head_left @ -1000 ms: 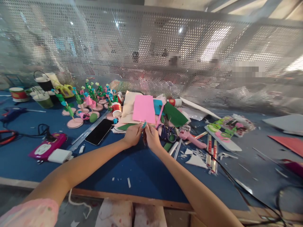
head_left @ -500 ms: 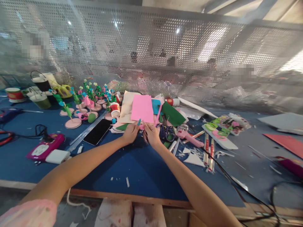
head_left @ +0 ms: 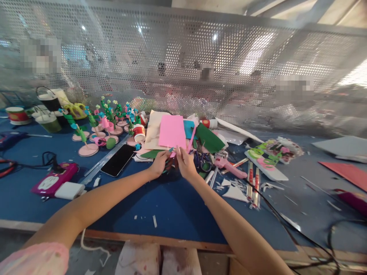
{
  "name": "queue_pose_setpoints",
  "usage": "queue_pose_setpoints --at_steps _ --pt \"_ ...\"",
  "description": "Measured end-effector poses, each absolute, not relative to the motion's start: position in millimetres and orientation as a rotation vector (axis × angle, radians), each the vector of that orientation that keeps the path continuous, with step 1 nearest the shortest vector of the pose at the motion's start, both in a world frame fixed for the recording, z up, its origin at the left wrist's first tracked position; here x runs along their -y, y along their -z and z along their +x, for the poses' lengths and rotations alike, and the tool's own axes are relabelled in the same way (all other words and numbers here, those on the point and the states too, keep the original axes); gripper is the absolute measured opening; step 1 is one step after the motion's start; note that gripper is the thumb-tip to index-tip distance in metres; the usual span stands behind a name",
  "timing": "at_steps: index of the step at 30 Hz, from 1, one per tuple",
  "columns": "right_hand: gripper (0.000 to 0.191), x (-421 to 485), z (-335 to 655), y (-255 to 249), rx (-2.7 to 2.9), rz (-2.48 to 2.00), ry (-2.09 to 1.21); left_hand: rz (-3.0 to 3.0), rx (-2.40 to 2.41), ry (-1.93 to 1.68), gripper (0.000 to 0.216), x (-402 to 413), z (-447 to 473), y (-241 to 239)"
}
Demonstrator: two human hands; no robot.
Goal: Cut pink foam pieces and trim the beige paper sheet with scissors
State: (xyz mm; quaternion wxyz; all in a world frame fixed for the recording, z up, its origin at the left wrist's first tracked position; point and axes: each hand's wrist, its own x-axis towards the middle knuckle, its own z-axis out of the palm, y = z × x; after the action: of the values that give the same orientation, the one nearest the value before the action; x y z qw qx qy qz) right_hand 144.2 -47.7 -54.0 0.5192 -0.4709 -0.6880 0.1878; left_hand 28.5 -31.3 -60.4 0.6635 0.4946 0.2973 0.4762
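My left hand [head_left: 159,164] and my right hand [head_left: 185,162] meet over the middle of the table, fingers closed in a pinch. Between their fingertips is a small pink piece [head_left: 172,154], paper or foam sheet, mostly hidden by the fingers. Teal spots show at the left fingers; I cannot tell whether these are nails or a held thing. Just beyond the hands lies a pink sheet [head_left: 172,130] on a cream sheet [head_left: 151,131], beside a dark green sheet [head_left: 211,138] and a narrow pink strip [head_left: 192,137]. Scissors [head_left: 204,162] lie right of my right hand.
A black phone [head_left: 118,160], a purple power socket [head_left: 56,178] and several small paper plants on pink discs [head_left: 88,149] stand left. To the right lie a pink glue gun [head_left: 230,167], white scraps [head_left: 235,193] and a black cable [head_left: 272,204]. Behind rises a perforated metal screen [head_left: 183,49].
The fingers have shifted slightly around the small pink piece; my left fingers curl more, and my right thumb and fingers point further up. The things on the table stay put.
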Motion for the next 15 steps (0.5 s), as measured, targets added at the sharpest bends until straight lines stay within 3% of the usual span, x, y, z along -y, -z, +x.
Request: queue_pose_setpoints --at_steps 9,15 --pt "0.022 49.7 149.6 48.2 1.901 -1.246 -0.249 1.063 -0.542 -0.884 0.045 31.4 25.2 62.2" --pt "0.027 49.2 144.6 54.1 1.699 -1.154 -0.417 1.182 -0.617 -1.083 0.048 28.5 27.6 69.3"
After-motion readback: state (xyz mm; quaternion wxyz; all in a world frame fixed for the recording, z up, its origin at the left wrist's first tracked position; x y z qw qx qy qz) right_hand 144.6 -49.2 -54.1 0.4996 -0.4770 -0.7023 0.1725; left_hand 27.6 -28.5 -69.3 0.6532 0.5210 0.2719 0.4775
